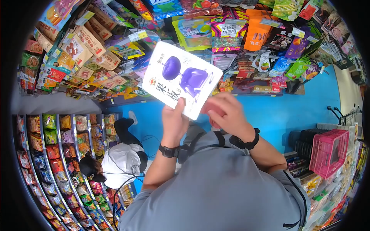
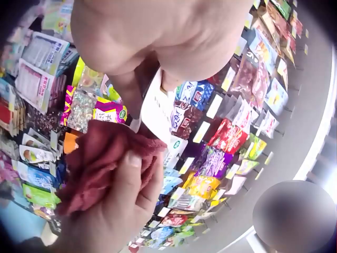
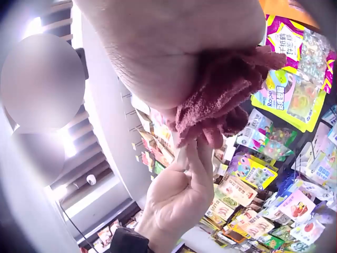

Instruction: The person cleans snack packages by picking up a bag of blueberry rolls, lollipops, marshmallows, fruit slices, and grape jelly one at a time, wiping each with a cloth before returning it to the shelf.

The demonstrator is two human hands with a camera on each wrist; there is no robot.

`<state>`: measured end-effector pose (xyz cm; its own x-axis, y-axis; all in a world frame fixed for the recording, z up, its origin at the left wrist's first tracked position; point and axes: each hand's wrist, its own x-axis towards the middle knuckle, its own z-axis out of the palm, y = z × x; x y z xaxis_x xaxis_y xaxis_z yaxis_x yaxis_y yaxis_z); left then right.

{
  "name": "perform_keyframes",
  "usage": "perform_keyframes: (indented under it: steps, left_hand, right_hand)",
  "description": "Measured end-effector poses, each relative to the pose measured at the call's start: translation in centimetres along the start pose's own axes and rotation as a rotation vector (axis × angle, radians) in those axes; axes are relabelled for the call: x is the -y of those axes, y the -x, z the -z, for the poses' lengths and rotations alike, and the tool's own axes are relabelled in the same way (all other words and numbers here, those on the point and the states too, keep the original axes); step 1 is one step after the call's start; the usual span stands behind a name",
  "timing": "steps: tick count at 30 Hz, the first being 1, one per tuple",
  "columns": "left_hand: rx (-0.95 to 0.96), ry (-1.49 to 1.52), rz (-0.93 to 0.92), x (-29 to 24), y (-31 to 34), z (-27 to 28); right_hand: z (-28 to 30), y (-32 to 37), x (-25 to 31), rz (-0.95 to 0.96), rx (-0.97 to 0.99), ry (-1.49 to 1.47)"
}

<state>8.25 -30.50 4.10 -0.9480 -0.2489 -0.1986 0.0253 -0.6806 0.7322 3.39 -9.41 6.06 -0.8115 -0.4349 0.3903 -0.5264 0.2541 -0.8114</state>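
Note:
A white packet with purple fruit pictures is tilted in front of the body in the head view. My left hand grips its lower edge, thumb on the printed face. At the packet's lower right edge, my right hand holds a dark red cloth. The left wrist view shows the packet edge-on in the left hand, with the bunched cloth against it in the right hand. In the right wrist view the cloth hangs from the right hand, close to the left fingers.
Hanging snack packets fill the rack ahead. Shelves of bagged snacks stand at the left, beside a person in a white top. A pink basket is at the right, and blue floor lies between.

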Motion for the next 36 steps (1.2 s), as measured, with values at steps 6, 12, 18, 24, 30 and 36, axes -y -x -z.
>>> perform_keyframes:
  steps: [6,12,18,24,30,36]
  left_hand:
    - [0.104,-0.187,-0.148,0.5,0.0,1.4]
    - [0.029,-0.535,-0.049,-1.1,1.6,1.1]
    - [0.116,-0.783,0.016,-2.3,2.9,0.0]
    - [0.148,-0.521,-0.088,-0.7,3.5,-0.7]
    - [0.132,-0.633,-0.319,-0.4,2.8,-0.2]
    - [0.166,-0.303,-0.235,0.7,2.2,0.4]
  right_hand:
    - [-0.1,0.2,-1.3,-0.268,-0.223,-0.276]
    - [1.2,-0.9,-2.5,-0.398,-0.29,-0.64]
    - [1.3,-1.1,-1.5,-0.628,-0.321,-1.358]
    - [1.6,-1.9,-0.1,-0.553,-0.236,-1.351]
    - [2.1,-0.5,-1.6,-0.587,0.007,-1.116]
    - [3.9,-0.5,-0.4,-0.48,0.367,-0.791]
